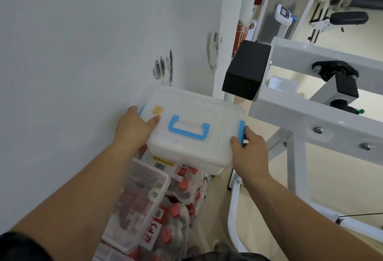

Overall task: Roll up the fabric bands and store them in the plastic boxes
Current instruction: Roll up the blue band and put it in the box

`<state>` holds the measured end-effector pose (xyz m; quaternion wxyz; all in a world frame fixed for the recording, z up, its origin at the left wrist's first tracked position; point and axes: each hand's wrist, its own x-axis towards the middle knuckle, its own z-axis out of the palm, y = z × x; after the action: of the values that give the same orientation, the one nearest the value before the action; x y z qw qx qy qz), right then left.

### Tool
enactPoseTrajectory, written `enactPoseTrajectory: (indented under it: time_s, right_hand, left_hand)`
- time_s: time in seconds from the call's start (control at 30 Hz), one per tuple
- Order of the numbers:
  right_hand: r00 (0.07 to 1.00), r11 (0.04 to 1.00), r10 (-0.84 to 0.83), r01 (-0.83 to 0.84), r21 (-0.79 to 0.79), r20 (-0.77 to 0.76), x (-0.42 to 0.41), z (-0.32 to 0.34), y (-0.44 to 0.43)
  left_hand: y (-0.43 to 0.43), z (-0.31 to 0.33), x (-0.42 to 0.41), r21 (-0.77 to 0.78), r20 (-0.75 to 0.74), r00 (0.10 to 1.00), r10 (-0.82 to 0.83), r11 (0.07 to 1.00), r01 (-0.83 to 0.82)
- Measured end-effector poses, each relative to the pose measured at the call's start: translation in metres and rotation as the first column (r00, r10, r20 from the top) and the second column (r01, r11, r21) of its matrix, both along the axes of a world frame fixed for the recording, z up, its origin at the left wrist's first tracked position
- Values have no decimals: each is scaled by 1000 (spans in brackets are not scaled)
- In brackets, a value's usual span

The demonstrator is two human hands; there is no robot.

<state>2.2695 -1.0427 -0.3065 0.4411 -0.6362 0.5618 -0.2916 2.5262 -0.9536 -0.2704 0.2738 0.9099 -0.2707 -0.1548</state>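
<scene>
Both bare forearms reach forward, drawing slightly toward each other. The left hand [134,128] grips the left end of a translucent white plastic box [186,103] with a blue handle, thumb flat on the lid, fingers hidden round the side. The right hand [250,153] grips the opposite end, thumb on the lid's edge, fingers curled round the side. A dark sleeve [18,246] covers the left upper arm.

Bare forearms [83,188], black sleeve [18,246] on left arm
</scene>
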Motion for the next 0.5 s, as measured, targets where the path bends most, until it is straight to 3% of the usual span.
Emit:
enactPoseTrajectory:
  time_s: [0.13,0.27,0.5]
  right_hand:
    - [1000,1000,12,-13,22,23,-1,-5,2]
    - [998,998,6,-10,67,68,-5,0,0]
    - [996,999,-12,8,52,91,-3,-3,3]
  left_hand:
    - [-1,-1,6,-52,-69,997,30,998,-33]
    - [-1,0,6,-55,39,999,11,998,-9]
    - [-2,4,3,-54,85,996,-31,998,36]
